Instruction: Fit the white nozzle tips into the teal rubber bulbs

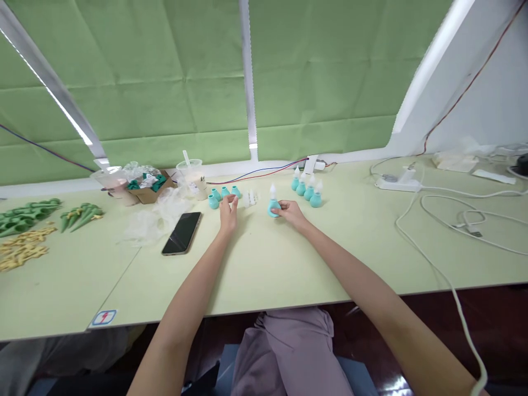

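Note:
My right hand (291, 213) pinches a teal bulb syringe (273, 208) with its thumb and fingers; a white tip points upward from it. Beside several open-necked teal bulbs (213, 202), my left hand (228, 213) is raised with thumb and fingers a little apart, and I see nothing between them. Small white tips (249, 198) lie on the table between the hands. To the right of the held syringe, several teal bulbs with white tips (315, 199) stand upright in a group.
A black phone (182, 234) and crumpled plastic bags (150, 220) lie left of my left arm. Drink cups (194, 179) and a cardboard box (153, 192) stand behind. Green cone-shaped pieces (80, 216) lie far left. A power strip (398, 183) and white cables (433, 264) occupy the right.

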`<state>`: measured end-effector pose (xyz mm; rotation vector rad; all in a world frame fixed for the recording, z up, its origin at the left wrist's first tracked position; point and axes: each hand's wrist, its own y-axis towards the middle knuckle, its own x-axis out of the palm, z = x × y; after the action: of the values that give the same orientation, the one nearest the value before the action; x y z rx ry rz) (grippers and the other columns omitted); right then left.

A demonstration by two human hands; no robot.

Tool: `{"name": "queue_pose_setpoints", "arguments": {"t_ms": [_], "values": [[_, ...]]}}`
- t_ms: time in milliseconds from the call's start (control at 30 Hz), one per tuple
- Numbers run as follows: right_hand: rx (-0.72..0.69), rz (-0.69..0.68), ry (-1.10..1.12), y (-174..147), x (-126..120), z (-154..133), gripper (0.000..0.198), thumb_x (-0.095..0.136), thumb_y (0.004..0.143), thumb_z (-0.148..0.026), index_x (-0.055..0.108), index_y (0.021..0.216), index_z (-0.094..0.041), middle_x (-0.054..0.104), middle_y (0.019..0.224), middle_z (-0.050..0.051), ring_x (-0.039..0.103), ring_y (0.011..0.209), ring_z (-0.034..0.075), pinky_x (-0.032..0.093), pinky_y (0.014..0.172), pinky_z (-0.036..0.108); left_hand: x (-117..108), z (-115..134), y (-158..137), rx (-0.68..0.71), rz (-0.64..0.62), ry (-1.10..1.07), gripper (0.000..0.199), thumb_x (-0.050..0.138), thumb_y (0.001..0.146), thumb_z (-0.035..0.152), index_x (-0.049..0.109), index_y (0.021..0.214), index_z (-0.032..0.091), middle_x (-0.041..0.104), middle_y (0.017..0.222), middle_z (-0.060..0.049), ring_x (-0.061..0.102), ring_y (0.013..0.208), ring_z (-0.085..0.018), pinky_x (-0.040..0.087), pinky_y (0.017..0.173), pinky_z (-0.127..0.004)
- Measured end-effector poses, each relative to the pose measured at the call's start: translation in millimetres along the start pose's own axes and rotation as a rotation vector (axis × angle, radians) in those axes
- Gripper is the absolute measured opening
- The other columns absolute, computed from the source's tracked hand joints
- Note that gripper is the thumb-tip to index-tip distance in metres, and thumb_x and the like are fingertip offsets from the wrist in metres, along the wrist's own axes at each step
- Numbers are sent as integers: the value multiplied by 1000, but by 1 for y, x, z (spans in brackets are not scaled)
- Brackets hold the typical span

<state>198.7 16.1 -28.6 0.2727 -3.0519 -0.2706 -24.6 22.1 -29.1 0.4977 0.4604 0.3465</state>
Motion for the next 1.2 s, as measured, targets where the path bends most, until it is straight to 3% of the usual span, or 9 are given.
{"name": "queue_pose_setpoints", "arguments": {"t_ms": [167, 367, 600, 800, 967, 1133, 1200], "values": [[-8, 16, 17, -2, 2, 0, 44, 76, 54, -44, 65, 87, -17, 68, 88, 5, 63, 82, 18, 53, 75, 31, -3, 4, -1, -4, -6, 31, 35, 38, 89, 46, 53, 103, 18, 59, 107, -9, 49, 106, -21, 37, 93, -39], [-44, 130, -87, 2, -4, 3, 39, 78, 49, -45, 61, 68, -16, 65, 69, 2, 62, 70, 17, 52, 73, 32, -7, -4, 3, -25, 29, 80, 34, 39, 89, 46, 54, 103, 19, 59, 107, -9, 47, 107, -22, 38, 91, -39], [-2, 83, -9, 0, -2, 6, 42, 76, 55, -47, 64, 80, -17, 67, 78, 4, 64, 74, 17, 54, 71, 31, -6, -5, 3, 1, 7, 118, 31, 39, 90, 43, 56, 99, 18, 61, 103, -9, 47, 103, -23, 38, 90, -37], [-30, 125, -155, 0, -4, 7, 39, 78, 48, -47, 57, 62, -17, 62, 64, 0, 58, 64, 14, 51, 68, 30, -6, -1, 1, 11, -30, 149, 30, 39, 90, 41, 57, 96, 17, 62, 102, -8, 48, 100, -23, 37, 89, -35], [-15, 25, -141, -3, -2, 6, 43, 73, 58, -47, 65, 89, -18, 67, 88, 5, 61, 78, 17, 49, 69, 29, -6, -1, 1, 22, -51, 172, 30, 39, 90, 40, 58, 95, 17, 62, 101, -8, 47, 99, -23, 36, 89, -35], [-36, 61, -227, 3, -8, 14, 36, 75, 53, -45, 63, 72, -16, 65, 72, 3, 60, 68, 16, 49, 71, 31, -5, -4, 1, 25, -66, 189, 31, 39, 90, 40, 59, 95, 18, 62, 100, -7, 47, 99, -23, 35, 89, -35], [-48, 64, -249, 5, -9, 15, 36, 73, 57, -46, 63, 74, -16, 65, 72, 3, 59, 68, 16, 49, 71, 31, -5, -4, 1, 30, -68, 189, 31, 38, 90, 40, 60, 93, 18, 63, 99, -7, 48, 99, -23, 36, 89, -35]]}}
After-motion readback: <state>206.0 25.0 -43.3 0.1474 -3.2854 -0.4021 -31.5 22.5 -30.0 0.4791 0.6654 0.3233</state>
